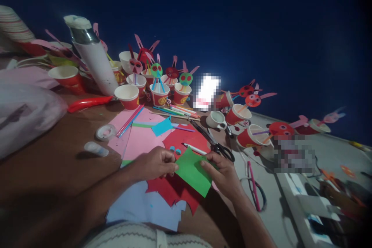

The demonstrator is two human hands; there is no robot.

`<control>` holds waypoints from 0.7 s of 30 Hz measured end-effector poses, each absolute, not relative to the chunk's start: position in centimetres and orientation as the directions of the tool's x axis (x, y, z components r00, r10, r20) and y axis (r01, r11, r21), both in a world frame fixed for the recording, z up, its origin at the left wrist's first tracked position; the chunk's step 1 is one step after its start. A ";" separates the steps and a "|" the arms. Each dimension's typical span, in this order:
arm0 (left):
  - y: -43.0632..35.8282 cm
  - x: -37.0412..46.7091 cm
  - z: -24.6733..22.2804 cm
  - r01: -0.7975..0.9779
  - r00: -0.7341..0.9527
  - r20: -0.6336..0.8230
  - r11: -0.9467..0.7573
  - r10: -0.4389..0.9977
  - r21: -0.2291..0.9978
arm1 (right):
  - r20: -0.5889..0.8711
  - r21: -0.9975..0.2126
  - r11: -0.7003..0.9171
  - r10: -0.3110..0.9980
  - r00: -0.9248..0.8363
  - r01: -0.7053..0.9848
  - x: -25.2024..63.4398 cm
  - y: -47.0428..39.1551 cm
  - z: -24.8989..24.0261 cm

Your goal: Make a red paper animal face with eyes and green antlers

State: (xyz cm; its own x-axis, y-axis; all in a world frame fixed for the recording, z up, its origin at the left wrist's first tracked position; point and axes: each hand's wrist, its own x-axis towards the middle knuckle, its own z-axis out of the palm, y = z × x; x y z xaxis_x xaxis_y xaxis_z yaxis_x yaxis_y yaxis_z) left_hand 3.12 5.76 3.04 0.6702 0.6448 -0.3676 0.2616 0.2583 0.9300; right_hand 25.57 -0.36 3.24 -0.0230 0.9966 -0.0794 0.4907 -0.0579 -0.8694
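Note:
Between my two hands is a piece of green paper [193, 174], tilted above the craft sheets. My left hand [158, 162] pinches its left corner between thumb and fingers. On the other side, my right hand [219, 170] grips the right edge, thumb on top. Beneath lie red paper [190, 137] with a ragged cut edge, pink paper [139, 139] and pale blue paper [142, 203]. Two small blue ovals [175, 150] rest on the red paper by my left fingers. A white pen [194, 148] and black-handled scissors [222, 151] lie just beyond my right hand.
Paper cups [159, 95] with paper rabbit-like heads stand along the back. A white flask [94, 60] rises at back left, near a red-handled tool [90, 104]. A small clear bottle [96, 149], a white mug [216, 119] and a plastic bag [29, 112] are around the sheets.

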 end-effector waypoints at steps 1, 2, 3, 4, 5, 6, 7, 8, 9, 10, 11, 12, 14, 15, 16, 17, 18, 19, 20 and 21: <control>5.7 3.1 3.1 0.263 0.671 -0.369 0.259 0.643 0.929 | -0.061 -0.863 -0.039 0.998 -0.027 0.504 25.6 -0.3 3.3; 5.7 3.1 3.1 0.263 0.669 -0.370 0.261 0.645 0.929 | -0.035 -0.857 -0.016 0.999 -0.027 0.515 25.7 -0.3 3.4; 5.7 3.1 3.1 0.258 0.659 -0.370 0.265 0.655 0.929 | -0.001 -0.853 0.008 1.000 -0.016 0.523 25.8 -0.3 3.4; 5.8 3.2 3.2 0.248 0.640 -0.366 0.270 0.675 0.930 | 0.038 -0.848 0.027 0.999 0.009 0.529 26.1 -0.2 3.4; 5.9 3.2 3.2 0.230 0.612 -0.359 0.276 0.705 0.933 | 0.076 -0.839 0.037 0.996 0.050 0.543 26.4 0.0 3.5; 6.0 3.1 3.2 0.205 0.575 -0.349 0.282 0.740 0.937 | 0.108 -0.818 0.035 0.990 0.093 0.574 26.9 0.1 3.5; 6.2 3.1 3.3 0.172 0.531 -0.335 0.288 0.778 0.942 | 0.138 -0.781 0.022 0.981 0.138 0.624 27.5 0.4 3.4; 6.4 3.0 3.3 0.133 0.484 -0.321 0.293 0.814 0.947 | 0.168 -0.717 0.000 0.971 0.173 0.697 28.2 0.6 3.3; 6.7 2.9 3.3 0.093 0.440 -0.308 0.299 0.844 0.950 | 0.192 -0.622 -0.025 0.964 0.183 0.782 28.9 0.9 3.1; 6.9 2.8 3.3 0.053 0.402 -0.301 0.306 0.865 0.951 | 0.235 -0.513 -0.048 0.952 0.194 0.857 29.7 1.2 2.9; 7.1 2.6 3.4 0.017 0.369 -0.297 0.313 0.881 0.949 | 0.240 -0.412 -0.072 0.953 0.184 0.908 30.4 1.4 2.6; 7.3 2.5 3.4 -0.016 0.344 -0.298 0.322 0.891 0.946 | 0.213 -0.330 -0.102 0.960 0.179 0.938 31.0 1.7 2.3; 7.6 2.3 3.5 -0.071 0.308 -0.302 0.339 0.902 0.938 | 0.134 -0.232 -0.147 0.974 0.181 0.962 31.9 1.9 1.7; 7.6 2.2 3.6 -0.095 0.294 -0.303 0.343 0.907 0.934 | 0.095 -0.210 -0.155 0.979 0.178 0.965 32.2 2.0 1.6; 7.7 2.1 3.7 -0.117 0.281 -0.302 0.345 0.911 0.931 | 0.063 -0.202 -0.156 0.983 0.172 0.967 32.4 2.0 1.5; 7.7 2.0 3.7 -0.137 0.269 -0.301 0.345 0.915 0.929 | 0.035 -0.202 -0.151 0.986 0.162 0.968 32.5 2.0 1.5; 7.8 2.0 3.8 -0.153 0.258 -0.299 0.344 0.919 0.926 | 0.008 -0.208 -0.148 0.988 0.153 0.967 32.6 1.9 1.5; 7.8 2.0 3.9 -0.166 0.248 -0.297 0.343 0.922 0.925 | -0.017 -0.212 -0.148 0.989 0.147 0.966 32.6 1.8 1.6; 7.8 2.0 4.0 -0.177 0.240 -0.296 0.341 0.925 0.923 | -0.040 -0.210 -0.151 0.989 0.146 0.966 32.6 1.8 1.7; 7.8 2.0 4.0 -0.187 0.232 -0.294 0.339 0.927 0.922 | -0.056 -0.201 -0.155 0.988 0.146 0.967 32.6 1.7 1.7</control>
